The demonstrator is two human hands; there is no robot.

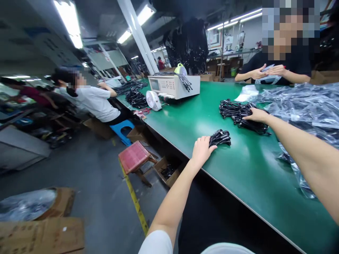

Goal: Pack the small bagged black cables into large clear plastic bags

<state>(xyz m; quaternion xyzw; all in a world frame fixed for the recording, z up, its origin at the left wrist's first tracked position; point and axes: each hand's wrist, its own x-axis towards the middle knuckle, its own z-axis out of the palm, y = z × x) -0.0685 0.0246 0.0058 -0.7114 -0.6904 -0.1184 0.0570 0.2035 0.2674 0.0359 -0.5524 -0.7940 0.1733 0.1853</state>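
My left hand (201,149) rests near the front edge of the green table (201,116), fingers curled on a small bundle of black cables (220,137). My right hand (256,115) reaches further in and grips a bundle in a larger pile of black cable bundles (238,111). The fingertips of that hand are hidden among the cables.
Clear plastic bags (304,106) are heaped at the table's right. A white tester box (173,85) and a small white fan (153,100) stand at the far left end. One person sits opposite handling a bag; another sits at left. A red stool (134,157) and cardboard boxes stand on the floor.
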